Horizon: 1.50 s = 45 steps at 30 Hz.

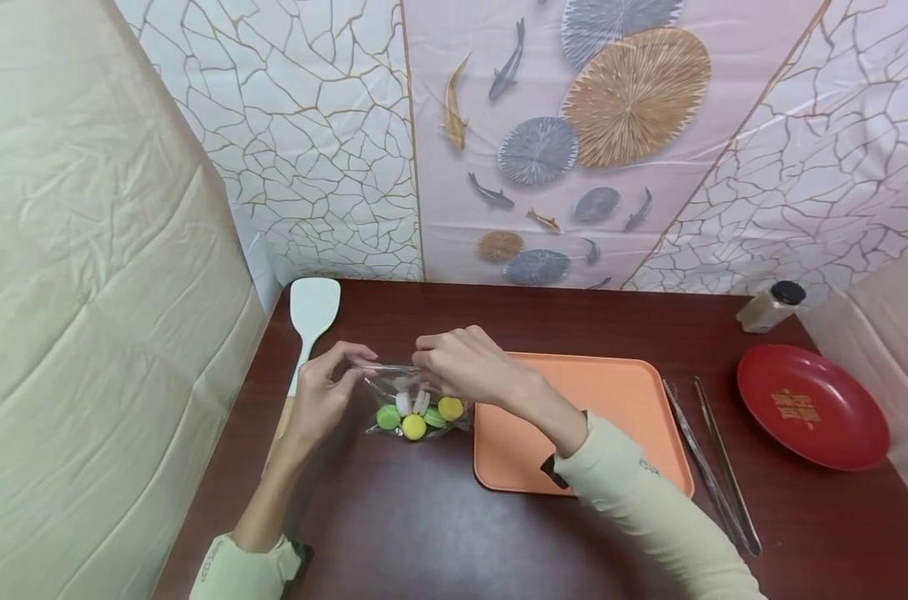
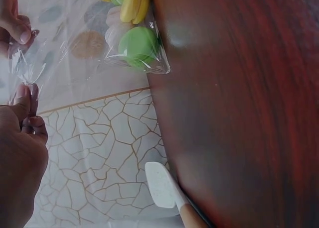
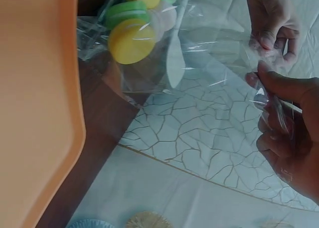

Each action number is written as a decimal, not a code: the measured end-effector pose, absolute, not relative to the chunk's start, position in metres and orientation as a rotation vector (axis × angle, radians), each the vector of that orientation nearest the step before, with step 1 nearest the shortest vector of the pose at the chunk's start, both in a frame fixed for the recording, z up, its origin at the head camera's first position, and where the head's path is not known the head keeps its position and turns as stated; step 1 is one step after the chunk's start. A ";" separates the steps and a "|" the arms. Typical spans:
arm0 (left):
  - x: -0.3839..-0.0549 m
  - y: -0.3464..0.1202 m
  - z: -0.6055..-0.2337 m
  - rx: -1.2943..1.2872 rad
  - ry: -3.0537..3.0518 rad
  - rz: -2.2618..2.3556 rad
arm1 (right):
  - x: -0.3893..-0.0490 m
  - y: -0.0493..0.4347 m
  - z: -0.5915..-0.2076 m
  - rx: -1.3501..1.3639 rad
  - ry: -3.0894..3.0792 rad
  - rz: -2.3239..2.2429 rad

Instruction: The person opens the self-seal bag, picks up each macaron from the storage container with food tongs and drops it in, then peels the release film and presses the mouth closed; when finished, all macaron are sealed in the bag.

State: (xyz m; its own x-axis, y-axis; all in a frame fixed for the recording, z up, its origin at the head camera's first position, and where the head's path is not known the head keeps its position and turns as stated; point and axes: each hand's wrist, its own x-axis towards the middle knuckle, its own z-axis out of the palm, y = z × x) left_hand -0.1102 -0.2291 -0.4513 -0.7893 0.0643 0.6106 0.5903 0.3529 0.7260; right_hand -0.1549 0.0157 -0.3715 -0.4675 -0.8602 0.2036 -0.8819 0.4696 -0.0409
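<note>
A clear plastic bag [image 1: 395, 385] hangs between both hands, its top edge pulled taut. Inside it lie several macarons: green [image 2: 139, 46], yellow [image 3: 131, 41] and pale pinkish-white [image 1: 404, 404]. My left hand [image 1: 324, 392] pinches the bag's upper left corner between thumb and fingers. The upper right part of the bag is pinched by my right hand [image 1: 461, 362], with the other fingers curled, as the right wrist view shows. In the head view the right hand covers that corner of the bag.
An orange tray [image 1: 581, 383] lies right of the bag. Beyond it are metal tongs [image 1: 712, 467], a red plate [image 1: 814, 408] and a black-capped jar [image 1: 771, 307]. A white spatula [image 1: 314, 308] with a wooden handle lies at the left, partly behind the left hand.
</note>
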 end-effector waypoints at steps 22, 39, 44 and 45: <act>-0.110 -0.227 -0.449 -0.607 -2.130 -1.424 | -0.162 0.062 -0.375 1.531 -2.528 0.383; -0.091 -0.234 -0.441 -0.620 -2.201 -1.311 | -0.156 0.095 -0.371 1.590 -2.558 0.587; -0.075 -0.235 -0.430 -0.669 -2.208 -1.219 | -0.149 0.098 -0.364 1.718 -2.584 0.699; -0.071 -0.235 -0.427 -0.676 -2.214 -1.214 | -0.148 0.098 -0.362 1.752 -2.590 0.734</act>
